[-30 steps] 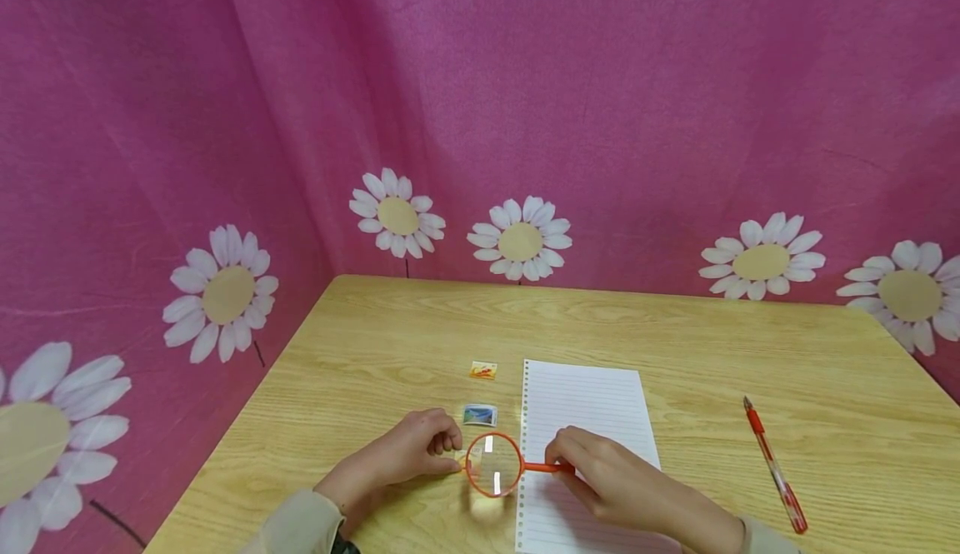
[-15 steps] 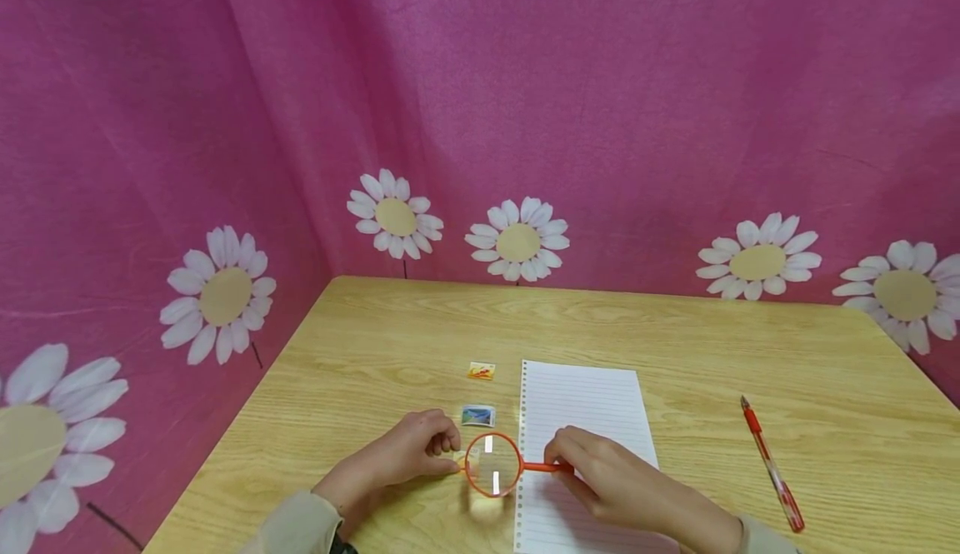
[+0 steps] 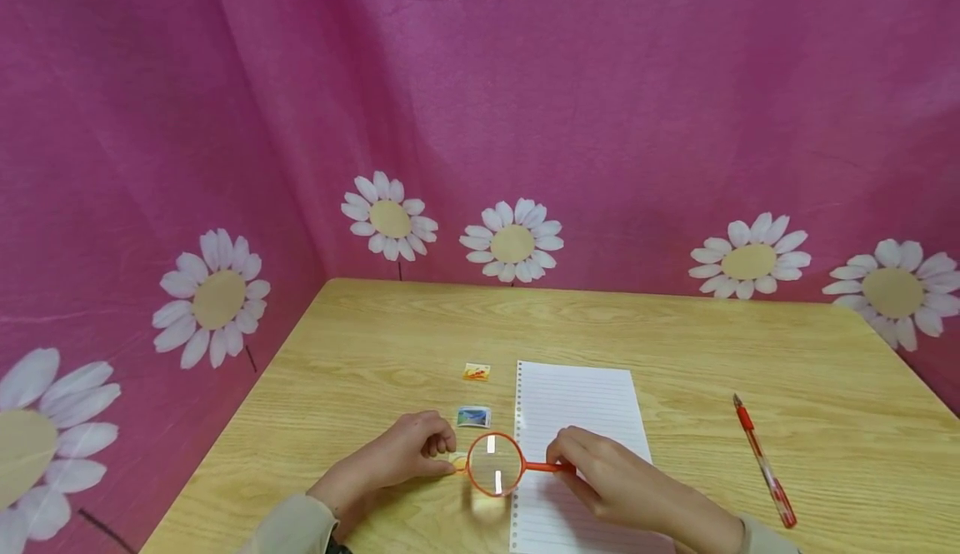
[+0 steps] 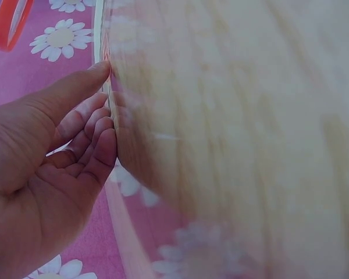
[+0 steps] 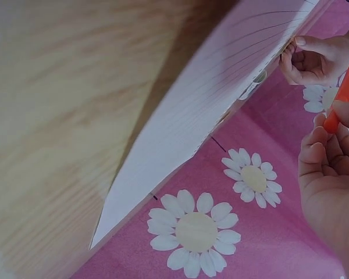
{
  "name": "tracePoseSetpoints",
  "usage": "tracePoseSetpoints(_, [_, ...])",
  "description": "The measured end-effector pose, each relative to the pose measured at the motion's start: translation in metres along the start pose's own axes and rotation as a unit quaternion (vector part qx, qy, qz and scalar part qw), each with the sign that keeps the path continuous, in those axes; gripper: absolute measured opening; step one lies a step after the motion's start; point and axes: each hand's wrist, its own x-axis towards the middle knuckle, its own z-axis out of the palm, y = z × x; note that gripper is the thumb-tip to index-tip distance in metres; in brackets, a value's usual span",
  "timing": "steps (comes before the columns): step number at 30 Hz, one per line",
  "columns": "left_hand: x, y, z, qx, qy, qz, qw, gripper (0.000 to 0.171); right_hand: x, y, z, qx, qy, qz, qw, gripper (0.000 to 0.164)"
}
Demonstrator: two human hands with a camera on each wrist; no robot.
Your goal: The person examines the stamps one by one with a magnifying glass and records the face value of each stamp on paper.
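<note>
My right hand (image 3: 603, 475) pinches the orange-red handle of a magnifying glass (image 3: 496, 464), its lens raised over the table left of the lined paper (image 3: 581, 404). In the right wrist view the handle (image 5: 344, 96) sits between thumb and fingers. My left hand (image 3: 397, 454) rests on the table, thumb and curled fingers at the left end of a yellowish postage stamp (image 3: 457, 459). The lens rim covers part of that stamp. Beyond it lie a blue landscape stamp (image 3: 474, 416) and a yellow-and-red stamp (image 3: 477, 372). Part of the red rim (image 4: 1, 38) shows in the left wrist view.
A red pen (image 3: 763, 462) lies on the wooden table (image 3: 375, 329), right of the paper. A pink curtain (image 3: 600, 104) with daisies hangs along the table's back and left sides.
The head view has shifted slightly, so the table things sit a little further left. Against the stamps, the magnifying glass has moved slightly right. Both hands keep their holds.
</note>
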Motion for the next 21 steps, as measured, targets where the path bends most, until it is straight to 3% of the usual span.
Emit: tracePoseSetpoints(21, [0.001, -0.003, 0.000, 0.002, -0.003, 0.006, 1.0000, 0.019, -0.013, 0.001, -0.007, -0.018, 0.015, 0.024, 0.999, 0.011])
